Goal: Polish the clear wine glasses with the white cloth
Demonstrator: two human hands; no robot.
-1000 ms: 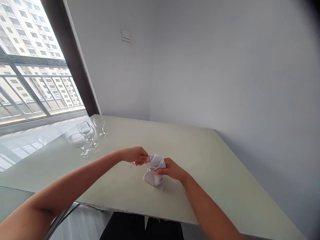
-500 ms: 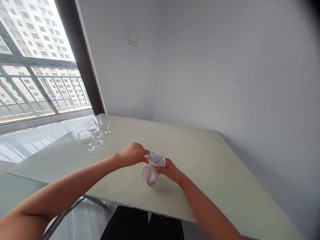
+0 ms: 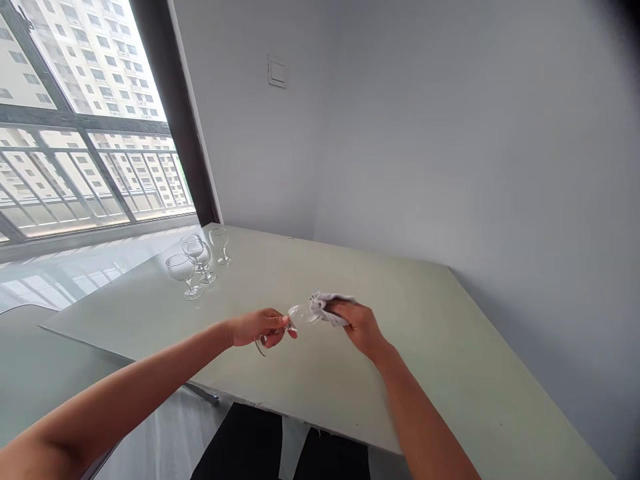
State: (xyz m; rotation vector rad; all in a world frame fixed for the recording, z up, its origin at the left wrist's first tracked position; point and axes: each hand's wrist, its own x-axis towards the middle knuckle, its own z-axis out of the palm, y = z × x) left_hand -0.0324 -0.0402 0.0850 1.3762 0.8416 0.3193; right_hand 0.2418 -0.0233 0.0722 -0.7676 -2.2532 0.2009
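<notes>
A clear stemmed wine glass (image 3: pixel 300 313) is held tilted on its side above the table, its bowl pointing right. My left hand (image 3: pixel 265 328) is closed round its stem, and the foot shows below my fingers. My right hand (image 3: pixel 356 323) grips a white cloth (image 3: pixel 333 308), bunched up at the mouth of the glass. The cloth covers the rim, so whether any of it is inside the bowl I cannot tell.
Several more stemmed glasses, among them a front one (image 3: pixel 181 268) and a rear one (image 3: pixel 219 239), stand upright at the table's far left. The pale table (image 3: pixel 400 373) meets a grey wall behind. A window (image 3: pixel 95 127) lies on the left.
The glass, earlier mostly wrapped in the cloth, now shows its bowl and foot. My left hand has shifted onto the stem; my right hand has moved the cloth to the mouth.
</notes>
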